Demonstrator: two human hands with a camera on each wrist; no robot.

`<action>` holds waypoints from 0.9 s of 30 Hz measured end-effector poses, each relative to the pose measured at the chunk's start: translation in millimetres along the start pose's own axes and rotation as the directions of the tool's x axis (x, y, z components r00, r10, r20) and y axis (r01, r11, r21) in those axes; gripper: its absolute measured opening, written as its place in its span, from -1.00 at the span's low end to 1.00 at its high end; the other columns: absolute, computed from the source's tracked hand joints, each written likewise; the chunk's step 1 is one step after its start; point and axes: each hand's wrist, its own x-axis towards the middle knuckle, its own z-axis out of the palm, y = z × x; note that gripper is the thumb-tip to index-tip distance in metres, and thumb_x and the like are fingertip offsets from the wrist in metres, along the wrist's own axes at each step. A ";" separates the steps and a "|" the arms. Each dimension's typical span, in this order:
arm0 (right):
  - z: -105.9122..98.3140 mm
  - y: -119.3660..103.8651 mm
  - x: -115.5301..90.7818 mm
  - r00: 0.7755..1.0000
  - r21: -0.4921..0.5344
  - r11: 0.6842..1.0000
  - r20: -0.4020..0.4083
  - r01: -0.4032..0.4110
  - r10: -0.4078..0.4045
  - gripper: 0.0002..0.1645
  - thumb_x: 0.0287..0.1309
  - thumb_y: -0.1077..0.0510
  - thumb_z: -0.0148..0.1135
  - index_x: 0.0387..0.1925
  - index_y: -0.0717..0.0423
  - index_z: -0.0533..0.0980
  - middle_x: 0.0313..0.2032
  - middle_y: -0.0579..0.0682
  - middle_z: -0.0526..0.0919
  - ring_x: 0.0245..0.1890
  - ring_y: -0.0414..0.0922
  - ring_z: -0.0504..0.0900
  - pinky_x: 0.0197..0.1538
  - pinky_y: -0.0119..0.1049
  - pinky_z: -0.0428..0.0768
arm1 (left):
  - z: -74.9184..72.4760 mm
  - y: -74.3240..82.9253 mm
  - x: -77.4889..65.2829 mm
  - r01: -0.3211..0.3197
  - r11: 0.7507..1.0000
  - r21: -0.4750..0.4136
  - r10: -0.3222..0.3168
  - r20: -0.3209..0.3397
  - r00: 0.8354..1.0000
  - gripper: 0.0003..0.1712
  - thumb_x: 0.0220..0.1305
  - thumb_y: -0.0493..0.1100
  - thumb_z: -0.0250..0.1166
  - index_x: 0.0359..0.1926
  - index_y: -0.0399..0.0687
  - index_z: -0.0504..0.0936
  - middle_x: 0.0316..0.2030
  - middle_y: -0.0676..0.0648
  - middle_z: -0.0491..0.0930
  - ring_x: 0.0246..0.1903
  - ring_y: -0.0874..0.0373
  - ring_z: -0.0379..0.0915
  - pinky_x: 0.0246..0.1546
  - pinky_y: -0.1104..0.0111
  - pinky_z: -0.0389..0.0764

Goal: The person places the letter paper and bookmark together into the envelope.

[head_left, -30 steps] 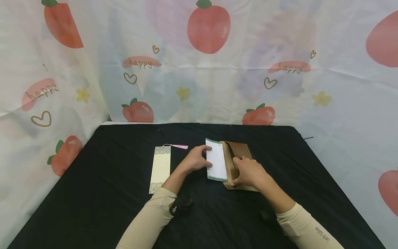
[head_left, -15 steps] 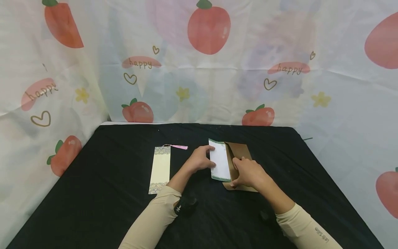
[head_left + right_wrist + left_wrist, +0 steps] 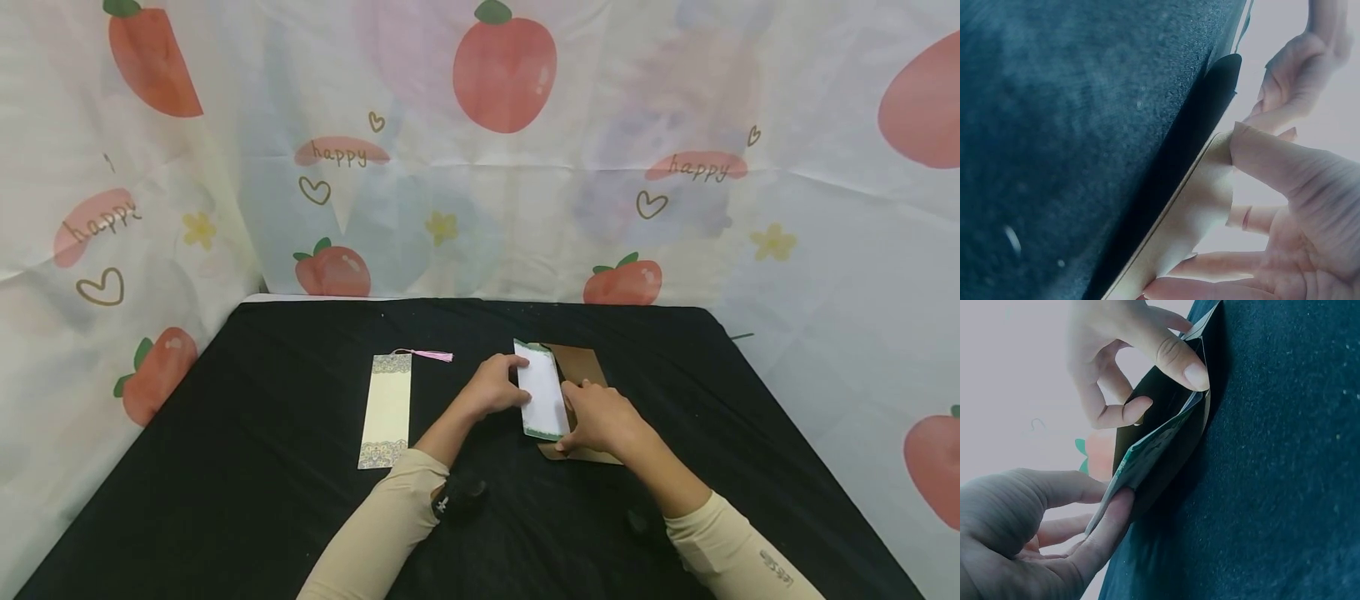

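Nearest, two cream sleeves point(image 3: 375, 533) of thin, lightly wrinkled fabric covered the forearms. Beyond them, the left hand point(image 3: 495, 386) pinched one thin white rectangular paper card with green-patterned ends point(image 3: 542, 392), thumb and fingers a little apart along its left edge. The right hand point(image 3: 602, 414), its thumb and bent fingers spread wider, gripped one flat brown kraft-paper envelope point(image 3: 581, 362) at its mouth. The left wrist view showed the mouth bowed apart and the card's leading edge between its layers. Well to the left lay one long pale-yellow bookmark with grey lacy ends point(image 3: 386, 400), a single fringed pink tassel point(image 3: 433, 356) at its top. All three paper pieces were over a matte black cloth point(image 3: 187, 458); farthest hung a creased fabric backdrop point(image 3: 525, 225) with three "happy" labels.
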 end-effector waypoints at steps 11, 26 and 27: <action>-0.3 -0.6 -0.1 1.000 0.003 1.000 -0.016 0.004 -0.004 -0.14 -0.25 -0.12 0.77 0.00 0.23 0.52 -0.32 0.08 0.50 -0.38 -0.01 0.56 -0.32 -0.04 0.61 | 9.7 1.6 3.1 -0.004 0.987 -0.160 0.004 0.000 1.000 -0.30 0.10 -0.54 0.45 0.30 -0.35 0.52 -0.04 -0.24 0.53 -0.23 -0.02 0.59 -0.39 0.29 0.72; 0.6 1.0 0.9 1.000 -0.017 1.000 -0.011 0.009 -0.009 -0.20 -0.24 -0.14 0.77 -0.10 0.19 0.50 -0.35 0.08 0.50 -0.39 -0.01 0.56 -0.33 -0.04 0.62 | 11.7 3.0 -0.1 0.028 0.946 -0.323 -0.037 -0.022 0.999 -0.30 0.04 -0.61 0.48 0.25 -0.37 0.55 -0.09 -0.28 0.64 -0.41 -0.03 0.71 -0.45 0.29 0.73; 0.7 1.2 0.9 1.000 -0.017 1.000 -0.012 0.009 -0.010 -0.19 -0.25 -0.14 0.77 -0.10 0.19 0.50 -0.35 0.08 0.50 -0.39 -0.01 0.56 -0.33 -0.04 0.62 | 12.2 3.1 0.3 0.029 0.943 -0.333 -0.038 -0.020 0.999 -0.30 0.04 -0.61 0.48 0.25 -0.38 0.55 -0.09 -0.29 0.63 -0.42 -0.04 0.71 -0.45 0.29 0.73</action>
